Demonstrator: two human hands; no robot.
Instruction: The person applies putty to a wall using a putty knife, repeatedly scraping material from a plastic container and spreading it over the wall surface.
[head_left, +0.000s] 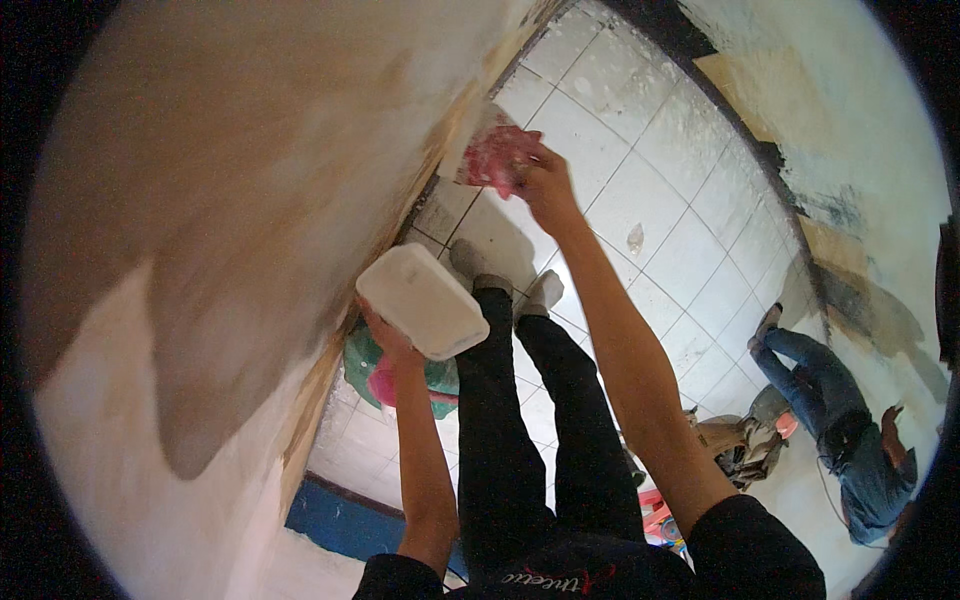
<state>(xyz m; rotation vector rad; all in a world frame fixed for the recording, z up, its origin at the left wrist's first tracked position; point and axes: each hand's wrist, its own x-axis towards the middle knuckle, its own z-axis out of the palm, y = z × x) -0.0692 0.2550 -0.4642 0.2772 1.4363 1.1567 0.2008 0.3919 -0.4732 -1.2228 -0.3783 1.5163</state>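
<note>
My left hand (391, 335) grips a pale rectangular plastic tub or lid (424, 300) beside the wall; its whitish face points up, and whether it is a deep tub is not plain. Further forward, my right hand (544, 187) is shut on a red tool (499, 159) with uneven edges, blurred, perhaps a scraper or a spreader. Its pale far edge lies at or very near the plastered wall (285, 187); whether they touch cannot be told. The wall shows smeared beige and white patches.
Below my left hand, a green bag or sack (361, 364) with a pink item (382, 381) lies on the white tiled floor (637, 180). At the right, a person (832, 427) in blue stands near the opposite wall (870, 187). Crumpled sacks (750, 442) lie nearby.
</note>
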